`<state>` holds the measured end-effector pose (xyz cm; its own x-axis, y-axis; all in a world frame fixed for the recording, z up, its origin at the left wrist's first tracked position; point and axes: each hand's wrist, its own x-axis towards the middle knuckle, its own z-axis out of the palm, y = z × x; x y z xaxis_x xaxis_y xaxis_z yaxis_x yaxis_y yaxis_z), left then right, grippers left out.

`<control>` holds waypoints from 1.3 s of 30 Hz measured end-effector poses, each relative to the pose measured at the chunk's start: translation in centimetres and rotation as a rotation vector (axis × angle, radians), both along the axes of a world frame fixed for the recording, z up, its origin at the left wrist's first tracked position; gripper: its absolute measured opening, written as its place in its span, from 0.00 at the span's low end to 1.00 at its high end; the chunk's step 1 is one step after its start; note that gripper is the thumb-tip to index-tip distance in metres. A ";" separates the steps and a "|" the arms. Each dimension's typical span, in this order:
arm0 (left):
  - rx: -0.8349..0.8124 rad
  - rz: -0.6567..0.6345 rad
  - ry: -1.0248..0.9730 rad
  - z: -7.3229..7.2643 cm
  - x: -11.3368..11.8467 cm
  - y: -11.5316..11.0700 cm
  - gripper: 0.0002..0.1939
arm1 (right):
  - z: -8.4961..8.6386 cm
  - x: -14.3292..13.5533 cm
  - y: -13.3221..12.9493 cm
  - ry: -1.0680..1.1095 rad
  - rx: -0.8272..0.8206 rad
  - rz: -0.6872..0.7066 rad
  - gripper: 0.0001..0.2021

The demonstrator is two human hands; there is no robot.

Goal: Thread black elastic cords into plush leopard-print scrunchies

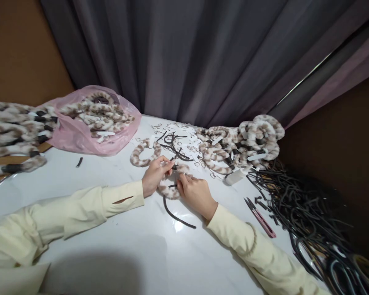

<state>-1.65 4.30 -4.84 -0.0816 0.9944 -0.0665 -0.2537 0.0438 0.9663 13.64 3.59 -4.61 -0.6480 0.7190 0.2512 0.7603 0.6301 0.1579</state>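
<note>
Between my hands is a fuzzy white-and-brown spotted ring (168, 189), held just above the table. My left hand (155, 174) is closed with thumb and fingers pinching the ring's upper left, by a dark band (174, 167). On the ring's right side my right hand (197, 191) is closed, its fingertips gripping the fur. A thin black cord (177, 220) runs from under the ring and lies curved on the table; where its upper end goes is hidden. Just behind my left hand lies another fuzzy ring (137, 157) with a white tag.
At the back left stands a pink plastic bag (123, 141) of fuzzy rings, with more fuzzy pieces (9, 129) beside it. Metal rings, white tags and black cords (174, 143) lie behind my hands. To the right are piled rings (258, 135), a white bottle (236, 176), pink snips (261, 219) and tangled cords (301, 205).
</note>
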 end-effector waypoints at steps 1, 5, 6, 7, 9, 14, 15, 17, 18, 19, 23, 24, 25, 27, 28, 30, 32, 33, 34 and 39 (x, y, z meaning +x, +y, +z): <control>-0.009 -0.021 -0.007 0.1 0.0 -0.1 0.16 | 0.0 0.0 0.0 -0.006 0.003 -0.018 0.13; -0.070 -0.116 -0.048 0.6 0.2 -0.4 0.17 | 0.0 -0.1 0.1 -0.036 0.012 -0.075 0.13; -0.073 -0.135 -0.054 0.6 0.3 -0.5 0.17 | 0.1 -0.1 0.1 -0.039 0.012 -0.088 0.13; -0.067 -0.149 -0.054 0.7 0.3 -0.5 0.17 | 0.2 -0.1 0.1 -0.040 0.016 -0.099 0.13; -0.031 -0.161 -0.027 0.8 0.4 -0.7 0.17 | 0.3 -0.1 0.1 -0.029 0.030 -0.122 0.15; 0.110 -0.165 0.130 1.1 0.5 -1.3 0.15 | 0.2 -0.1 0.1 0.088 -0.041 -0.152 0.20; 0.136 -0.170 0.155 1.2 0.5 -1.5 0.15 | 0.1 0.0 0.1 0.109 -0.069 -0.143 0.20; 0.178 -0.168 0.207 1.4 0.5 -1.8 0.14 | 0.0 0.0 0.1 0.143 -0.115 -0.119 0.19; 0.198 -0.155 0.239 1.5 0.5 -1.9 0.13 | -0.1 0.0 0.2 0.160 -0.133 -0.112 0.19; 0.220 -0.134 0.275 1.5 0.5 -2.1 0.12 | -0.1 0.0 0.3 0.179 -0.149 -0.107 0.18; 0.318 -0.086 0.367 1.3 0.2 -2.6 0.08 | -0.3 0.1 0.4 0.254 -0.222 -0.061 0.12; 0.335 -0.113 0.360 1.2 0.2 -2.7 0.08 | -0.4 0.1 0.4 0.284 -0.245 -0.029 0.10; 0.345 -0.146 0.344 1.2 0.1 -2.8 0.07 | -0.5 0.1 0.4 0.323 -0.266 0.002 0.10; 0.353 -0.190 0.312 1.1 0.1 -2.9 0.08 | -0.7 0.0 0.3 0.401 -0.278 0.036 0.08; 0.355 -0.186 0.305 1.1 0.1 -2.9 0.07 | -0.8 0.0 0.3 0.424 -0.262 0.037 0.08; 0.352 -0.130 0.318 1.2 0.1 -2.9 0.07 | -1.2 -0.1 0.3 0.438 -0.207 0.008 0.08; 0.326 -0.070 0.347 1.5 0.2 -2.8 0.07 | -1.4 -0.1 0.3 0.461 -0.152 -0.020 0.09; 0.306 -0.049 0.358 1.6 0.3 -2.8 0.07 | -1.5 -0.1 0.4 0.491 -0.142 -0.025 0.11; 0.286 -0.039 0.363 1.7 0.3 -2.8 0.08 | -1.4 -0.1 0.3 0.531 -0.149 -0.025 0.12; 0.246 -0.069 0.357 1.8 0.5 -2.7 0.10 | -0.4 0.4 0.0 0.627 -0.276 0.028 0.20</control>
